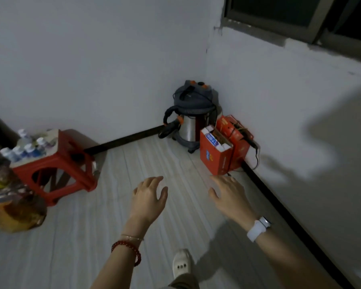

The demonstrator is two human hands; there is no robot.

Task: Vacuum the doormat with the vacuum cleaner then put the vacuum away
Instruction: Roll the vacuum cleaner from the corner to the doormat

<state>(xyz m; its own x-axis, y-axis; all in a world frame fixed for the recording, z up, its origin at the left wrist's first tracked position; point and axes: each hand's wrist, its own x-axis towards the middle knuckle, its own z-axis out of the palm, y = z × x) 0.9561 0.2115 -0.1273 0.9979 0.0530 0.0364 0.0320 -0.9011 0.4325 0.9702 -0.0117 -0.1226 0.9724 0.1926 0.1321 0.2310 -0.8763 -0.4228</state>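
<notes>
Both hands are out in front, palms down over the pale floor [92,236], holding nothing. The left hand [148,197] has its fingers loosely spread; the right hand [229,197], white watch [258,227] on its wrist, has them relaxed and slightly apart too. The vacuum cleaner [191,119] stands upright in the far corner, steel drum and grey top, just beside the red boxes [221,151] on its right. Over on the left, a red stool [71,163] carries bottles [25,149].

vacuum cleaner [191,117] in corner, boxes [221,147] right
</notes>
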